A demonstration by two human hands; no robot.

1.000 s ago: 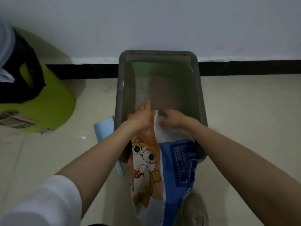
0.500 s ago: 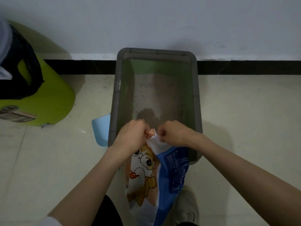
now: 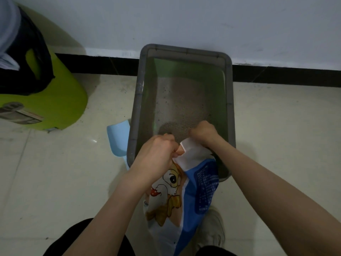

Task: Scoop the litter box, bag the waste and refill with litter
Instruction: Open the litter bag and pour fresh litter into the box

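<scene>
Scoop (image 3: 119,139): on floor beside box, could be buried by spill.
Left hand (image 3: 156,154): pinches bag (image 3: 184,191) mouth; a slip dumps litter.
Right hand (image 3: 203,133): grips other edge over box (image 3: 137,100); uneven pull overshoots.

A grey litter box (image 3: 229,100) with green inner walls sits on the floor against the wall at 12 o'clock, holding a thin layer of grey litter (image 3: 181,106) with a darker heap at its near end. A litter bag (image 3: 191,193), blue and white with a cartoon animal printed on it, leans over the box's near rim at 6 o'clock, its torn white top open. A pale blue scoop (image 3: 119,137) lies on the floor touching the box's side at 9 o'clock.
</scene>
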